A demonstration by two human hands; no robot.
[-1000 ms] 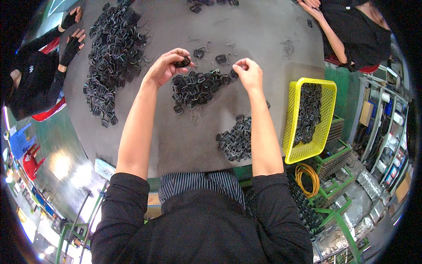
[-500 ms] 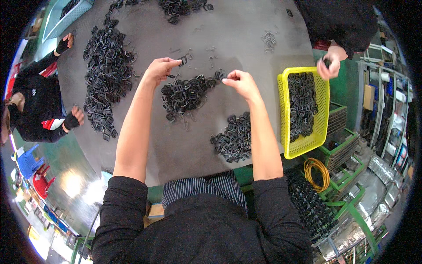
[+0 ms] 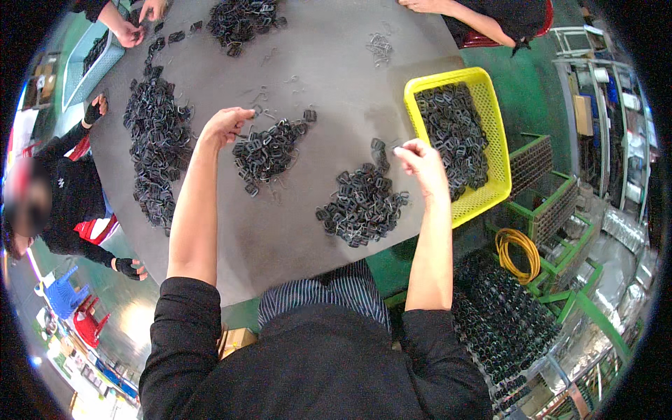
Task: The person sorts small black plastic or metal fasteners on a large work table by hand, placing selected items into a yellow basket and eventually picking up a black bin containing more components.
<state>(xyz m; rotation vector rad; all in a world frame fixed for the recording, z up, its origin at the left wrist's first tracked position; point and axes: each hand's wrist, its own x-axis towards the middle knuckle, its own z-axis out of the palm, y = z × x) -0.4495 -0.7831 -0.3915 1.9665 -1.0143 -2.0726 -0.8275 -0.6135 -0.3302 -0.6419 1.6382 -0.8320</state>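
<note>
My left hand (image 3: 222, 127) is closed in a pinch at the far left side of a middle pile of black buckles (image 3: 269, 155). A small dark bit shows at its fingertips, too small to name. Over the table's right part, my right hand (image 3: 425, 166) has thumb and finger pressed together; what they hold, if anything, I cannot make out. Just left of its fingertips is a blurred black buckle (image 3: 379, 147), apart from them, at the far edge of the right pile of buckles (image 3: 360, 206). Thin wire hooks (image 3: 262, 94) lie scattered beyond the middle pile.
A yellow basket (image 3: 495, 98) of black buckles stands at the table's right edge. A long pile (image 3: 155, 133) lies left, another (image 3: 241, 24) at the far side, wire hooks (image 3: 379, 49) far right. Co-workers' hands (image 3: 96, 110) are around the table; a blue basket (image 3: 75, 77) stands far left.
My right hand has moved right and nearer, from the middle pile to beside the right pile. My left hand no longer shows the black buckle it held. The view has shifted to the right.
</note>
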